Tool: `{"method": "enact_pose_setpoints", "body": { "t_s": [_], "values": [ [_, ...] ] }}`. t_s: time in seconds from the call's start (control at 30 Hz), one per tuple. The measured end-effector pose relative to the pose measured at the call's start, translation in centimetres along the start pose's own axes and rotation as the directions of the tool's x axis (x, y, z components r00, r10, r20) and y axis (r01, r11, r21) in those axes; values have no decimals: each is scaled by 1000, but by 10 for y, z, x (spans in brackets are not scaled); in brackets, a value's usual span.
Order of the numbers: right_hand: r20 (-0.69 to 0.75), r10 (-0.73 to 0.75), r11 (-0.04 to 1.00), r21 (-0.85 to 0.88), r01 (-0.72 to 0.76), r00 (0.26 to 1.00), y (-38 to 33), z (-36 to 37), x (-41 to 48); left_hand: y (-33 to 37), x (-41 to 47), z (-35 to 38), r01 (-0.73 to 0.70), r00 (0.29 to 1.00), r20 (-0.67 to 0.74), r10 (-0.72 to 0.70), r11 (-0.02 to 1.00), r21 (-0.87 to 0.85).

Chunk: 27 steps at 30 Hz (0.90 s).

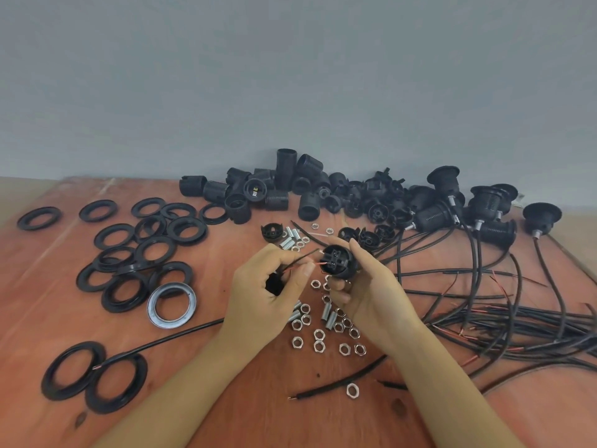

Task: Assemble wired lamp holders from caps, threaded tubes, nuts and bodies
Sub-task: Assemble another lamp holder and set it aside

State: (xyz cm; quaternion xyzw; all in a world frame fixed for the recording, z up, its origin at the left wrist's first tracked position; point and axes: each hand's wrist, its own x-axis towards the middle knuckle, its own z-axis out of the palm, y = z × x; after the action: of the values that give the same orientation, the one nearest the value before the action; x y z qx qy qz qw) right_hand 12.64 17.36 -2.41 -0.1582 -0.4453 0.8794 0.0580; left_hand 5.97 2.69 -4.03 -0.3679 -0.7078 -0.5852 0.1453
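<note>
The left hand [271, 292] pinches the red wire [319, 263] just left of the socket [339, 261] — tip lying toward it — while the right hand [371, 286] grips that socket.

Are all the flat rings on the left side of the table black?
No, one ring lying among them is silvery grey, while the other rings around it are black.
</note>
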Motion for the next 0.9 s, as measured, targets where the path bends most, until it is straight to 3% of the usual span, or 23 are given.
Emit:
{"method": "enact_pose_setpoints", "body": {
  "t_s": [0.17, 0.43, 0.9],
  "values": [
    [-31, -11, 1000, 17, 11, 999, 7, 1, -1, 3, 0, -1, -6, 1000, -20, 7, 997, 79],
    [-5, -114, 986, -126, 112, 993, 11, 5, -5, 8, -1, -1, -42, 999, -13, 44, 989, 139],
    [-28, -223, 958, -191, 214, 974, 18, 4, -4, 0, 0, -2, -28, 999, -20, 33, 982, 187]
  ]
}}
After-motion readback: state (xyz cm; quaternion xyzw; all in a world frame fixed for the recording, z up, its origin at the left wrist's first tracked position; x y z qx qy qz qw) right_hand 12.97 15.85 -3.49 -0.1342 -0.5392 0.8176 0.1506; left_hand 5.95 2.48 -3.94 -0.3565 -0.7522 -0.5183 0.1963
